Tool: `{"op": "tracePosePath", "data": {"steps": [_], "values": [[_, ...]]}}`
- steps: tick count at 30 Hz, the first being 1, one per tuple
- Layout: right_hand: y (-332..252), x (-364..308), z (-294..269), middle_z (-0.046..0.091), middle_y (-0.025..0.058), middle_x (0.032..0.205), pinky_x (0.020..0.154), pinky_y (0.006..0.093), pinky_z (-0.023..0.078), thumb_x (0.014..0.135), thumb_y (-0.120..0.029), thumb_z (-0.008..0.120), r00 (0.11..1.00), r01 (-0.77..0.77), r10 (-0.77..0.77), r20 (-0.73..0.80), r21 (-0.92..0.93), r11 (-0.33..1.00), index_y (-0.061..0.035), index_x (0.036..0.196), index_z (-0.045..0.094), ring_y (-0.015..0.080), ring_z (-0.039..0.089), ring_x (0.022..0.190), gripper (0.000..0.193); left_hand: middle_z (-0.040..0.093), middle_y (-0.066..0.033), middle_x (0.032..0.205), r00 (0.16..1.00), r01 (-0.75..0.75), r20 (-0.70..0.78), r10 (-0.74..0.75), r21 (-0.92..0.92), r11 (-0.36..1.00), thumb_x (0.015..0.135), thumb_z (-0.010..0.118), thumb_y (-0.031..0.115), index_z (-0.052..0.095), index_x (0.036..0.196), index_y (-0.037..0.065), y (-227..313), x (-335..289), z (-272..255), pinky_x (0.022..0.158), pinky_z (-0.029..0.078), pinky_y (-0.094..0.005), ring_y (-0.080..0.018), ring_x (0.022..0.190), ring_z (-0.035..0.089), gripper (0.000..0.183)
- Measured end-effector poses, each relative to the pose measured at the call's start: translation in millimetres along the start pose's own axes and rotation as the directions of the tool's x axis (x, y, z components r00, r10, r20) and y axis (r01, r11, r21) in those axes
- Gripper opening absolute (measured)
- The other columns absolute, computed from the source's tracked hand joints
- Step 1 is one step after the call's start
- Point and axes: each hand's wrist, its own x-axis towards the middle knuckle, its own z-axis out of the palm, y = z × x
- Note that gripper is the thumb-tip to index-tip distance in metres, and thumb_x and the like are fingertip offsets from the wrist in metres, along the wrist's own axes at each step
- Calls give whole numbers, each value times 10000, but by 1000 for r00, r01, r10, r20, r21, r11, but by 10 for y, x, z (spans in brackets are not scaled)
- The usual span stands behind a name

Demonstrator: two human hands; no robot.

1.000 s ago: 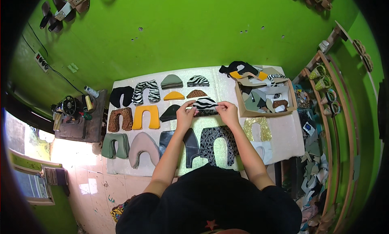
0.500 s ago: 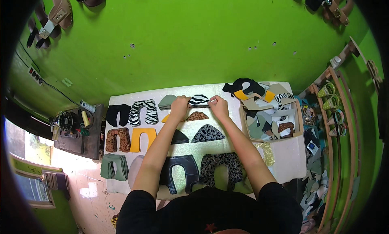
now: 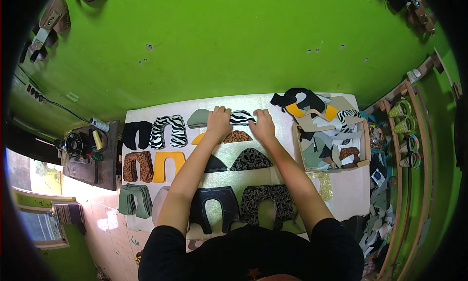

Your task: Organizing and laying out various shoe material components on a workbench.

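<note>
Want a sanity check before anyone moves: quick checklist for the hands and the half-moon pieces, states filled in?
1. Left hand at the left end of the zebra-print stack: ok.
2. Right hand at that stack's right end: ok.
3. Zebra-print layers aligned at both ends: cannot tell, hands obscure them.
4. Olive half-moon stack fully visible: not ok, left hand hides its right end.
5. Yellow half-moon fully visible: not ok, partly hidden by the left arm.
6. Right hand apart from the scrap box: ok.

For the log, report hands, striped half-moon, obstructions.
Left hand at left end of striped half-moon, right hand at right end; grip unclear. Left arm partly hides yellow half-moon.
</note>
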Motion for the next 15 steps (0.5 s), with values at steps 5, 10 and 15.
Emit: {"op": "tracePosePath", "data": {"steps": [5, 10, 15], "values": [[-77, 121, 34, 483, 175, 1082, 834, 378, 435, 641, -137, 688, 960, 163, -149, 236, -38, 986, -22, 1149, 453, 336, 478, 1005, 571, 564, -129, 958, 996, -6, 80, 26, -244, 970, 592, 679, 65, 504, 1016, 35, 19, 109, 103, 763, 473, -375, -292, 931, 550, 460], [52, 264, 225, 504, 158, 1040, 788, 383, 468, 616, -88, 705, 933, 124, -31, 359, -241, 963, -31, 1072, 496, 342, 500, 979, 504, 579, -156, 919, 971, 50, 238, 4, -221, 974, 630, 646, 37, 507, 990, 24, 31, 243, 267, 714, 498, -373, -312, 861, 586, 386], [110, 299, 198, 506, 159, 1021, 772, 385, 474, 625, -78, 697, 909, 160, -65, 412, -200, 967, -38, 1046, 506, 338, 510, 967, 464, 590, -160, 869, 970, 72, 242, -28, -175, 982, 651, 620, 16, 506, 968, 18, 62, 232, 302, 712, 498, -372, -314, 822, 596, 337]]}}
